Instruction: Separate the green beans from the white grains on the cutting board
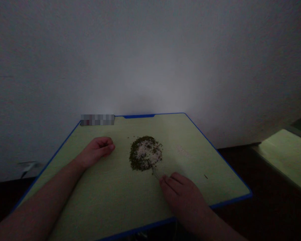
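A round pile of small dark green grains mixed with pale grains (pixel 145 153) lies on the table, with the pale ones mostly in its middle. My right hand (pixel 182 194) pinches a slim, shiny utensil (pixel 156 173) whose far end meets the pile's lower right edge. Whether it is a spoon or a fork, I cannot tell. To the left of the pile, my left hand (pixel 100 150) rests in a loose fist on the tabletop, apart from the grains. Nothing shows between its curled fingers.
The pale table (pixel 102 201) has a blue rim and stands against a grey wall. A blurred-out strip (pixel 97 119) sits at its back left corner. Pale specks (pixel 182 150) and a thin dark sliver (pixel 205 176) lie right of the pile. Another pale tabletop (pixel 288 155) stands farther right.
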`<state>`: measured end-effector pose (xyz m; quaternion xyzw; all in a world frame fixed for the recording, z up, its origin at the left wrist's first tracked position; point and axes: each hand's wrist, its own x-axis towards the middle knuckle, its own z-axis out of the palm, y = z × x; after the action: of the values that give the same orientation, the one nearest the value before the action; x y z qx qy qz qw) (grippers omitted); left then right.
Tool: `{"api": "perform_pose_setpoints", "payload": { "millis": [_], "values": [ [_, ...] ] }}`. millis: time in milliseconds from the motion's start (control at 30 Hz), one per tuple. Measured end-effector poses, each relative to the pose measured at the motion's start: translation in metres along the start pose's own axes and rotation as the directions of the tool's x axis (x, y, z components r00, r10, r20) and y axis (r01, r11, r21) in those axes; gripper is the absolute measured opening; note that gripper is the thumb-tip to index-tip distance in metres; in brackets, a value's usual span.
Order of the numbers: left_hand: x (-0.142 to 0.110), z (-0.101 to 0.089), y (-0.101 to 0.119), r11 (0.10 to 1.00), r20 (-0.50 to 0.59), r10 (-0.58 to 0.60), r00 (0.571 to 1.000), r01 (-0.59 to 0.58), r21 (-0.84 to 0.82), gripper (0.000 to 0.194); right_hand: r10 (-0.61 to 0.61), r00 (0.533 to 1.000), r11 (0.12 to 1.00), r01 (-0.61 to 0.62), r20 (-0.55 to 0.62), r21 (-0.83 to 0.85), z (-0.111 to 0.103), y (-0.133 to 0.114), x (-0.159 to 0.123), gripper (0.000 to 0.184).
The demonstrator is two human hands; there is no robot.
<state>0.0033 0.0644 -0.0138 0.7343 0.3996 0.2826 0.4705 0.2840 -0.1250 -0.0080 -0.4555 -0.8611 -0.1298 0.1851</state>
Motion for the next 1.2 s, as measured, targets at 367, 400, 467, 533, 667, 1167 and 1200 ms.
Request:
{"api": "perform_pose_setpoints", "payload": {
  "millis": [367, 400, 467, 533, 667, 1167, 1200],
  "values": [
    [0.0, 0.001, 0.002, 1.0, 0.014, 0.029, 0.999, -0.029, 0.01, 0.029, -0.018, 1.0, 1.0, 0.018, -0.021, 0.005, 0.0, 0.014, -0.011, 0.021],
    [0.0, 0.0, 0.002, 0.999, 0.013, 0.03, 0.999, -0.03, 0.009, 0.029, -0.022, 1.0, 1.0, 0.022, -0.012, 0.01, 0.002, 0.013, -0.01, 0.022],
    [0.0, 0.0, 0.0, 0.999, 0.017, 0.032, 0.999, -0.032, 0.015, 0.028, -0.019, 1.0, 1.0, 0.019, 0.018, 0.012, 0.005, 0.011, -0.006, 0.023],
    [0.0, -0.001, -0.001, 0.999, 0.019, 0.032, 0.999, -0.032, 0.026, 0.028, -0.009, 0.999, 1.0, 0.008, 0.049, 0.007, 0.007, 0.01, -0.003, 0.02],
    [0.001, -0.001, -0.002, 0.999, 0.018, 0.027, 0.999, -0.027, 0.023, 0.028, 0.006, 0.997, 1.0, -0.006, 0.073, -0.005, 0.005, 0.011, 0.002, 0.016],
    [0.0, 0.001, 0.003, 0.999, 0.01, 0.019, 1.0, -0.02, 0.034, 0.029, 0.077, 0.997, 0.989, -0.08, -0.032, -0.128, -0.005, 0.05, -0.029, 0.021],
    [0.0, 0.0, 0.001, 0.999, 0.013, 0.018, 1.0, -0.018, 0.029, 0.029, 0.041, 0.999, 0.993, -0.045, -0.036, -0.111, -0.006, 0.046, -0.027, 0.022]
  ]
}}
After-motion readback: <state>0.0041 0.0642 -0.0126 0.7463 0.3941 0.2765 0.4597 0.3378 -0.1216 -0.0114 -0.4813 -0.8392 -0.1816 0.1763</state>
